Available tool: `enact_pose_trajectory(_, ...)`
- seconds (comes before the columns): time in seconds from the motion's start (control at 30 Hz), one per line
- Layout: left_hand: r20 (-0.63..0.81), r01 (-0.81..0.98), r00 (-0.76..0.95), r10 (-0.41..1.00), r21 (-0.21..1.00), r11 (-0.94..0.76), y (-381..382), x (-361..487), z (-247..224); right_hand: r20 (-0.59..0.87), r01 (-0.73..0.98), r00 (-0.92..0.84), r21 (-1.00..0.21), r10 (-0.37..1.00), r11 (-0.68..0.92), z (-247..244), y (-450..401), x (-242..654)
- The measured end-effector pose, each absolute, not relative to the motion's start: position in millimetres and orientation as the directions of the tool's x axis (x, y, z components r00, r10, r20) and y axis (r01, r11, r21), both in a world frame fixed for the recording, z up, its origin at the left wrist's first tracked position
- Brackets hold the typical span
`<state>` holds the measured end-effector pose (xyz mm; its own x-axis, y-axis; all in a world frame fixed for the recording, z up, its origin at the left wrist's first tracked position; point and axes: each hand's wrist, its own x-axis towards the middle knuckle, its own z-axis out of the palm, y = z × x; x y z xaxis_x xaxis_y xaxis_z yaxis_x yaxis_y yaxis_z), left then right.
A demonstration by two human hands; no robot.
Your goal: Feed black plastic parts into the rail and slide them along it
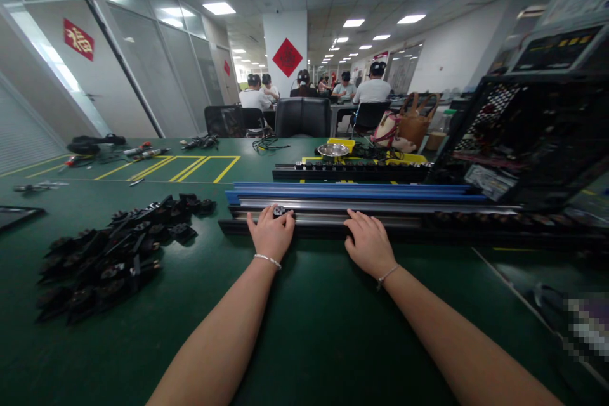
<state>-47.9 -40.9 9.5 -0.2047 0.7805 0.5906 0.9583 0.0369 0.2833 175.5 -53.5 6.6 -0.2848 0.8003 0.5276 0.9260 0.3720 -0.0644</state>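
Note:
A long black rail channel (323,223) lies across the green table in front of me. My left hand (272,236) is near its left end, with thumb and fingers around a small black socket module (280,210) that sits at the channel. Farther right, my right hand (370,241) rests with stretched fingers on the channel's edge and holds nothing. Behind the channel run a silver-grey strip and a blue rail (352,190). At the channel's right end, a row of similar black modules (504,221) is seated, partly in shadow.
A heap of black modules (109,247) lies to the left. Behind the rails stand another filled strip (352,171), a metal dish (333,150) and a yellow tray (341,143). An open computer case (528,133) rises at right. Tools (147,151) lie far left; several people sit beyond.

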Motion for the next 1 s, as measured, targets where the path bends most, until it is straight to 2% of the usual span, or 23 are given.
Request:
enact_pose_trajectory(0.43, 0.551, 0.958, -0.213, 0.807, 0.281, 0.061, -42.3, -48.7, 13.5, 0.542, 0.919, -0.294, -0.066, 0.787, 0.388, 5.9, -53.1, 176.1)
enact_pose_trajectory(1.0, 0.588, 0.948, -0.248, 0.77, 0.309, 0.069, -40.5, -53.9, 11.0, 0.547, 0.921, -0.299, -0.05, 0.782, 0.387, 5.2, -52.3, 176.3)
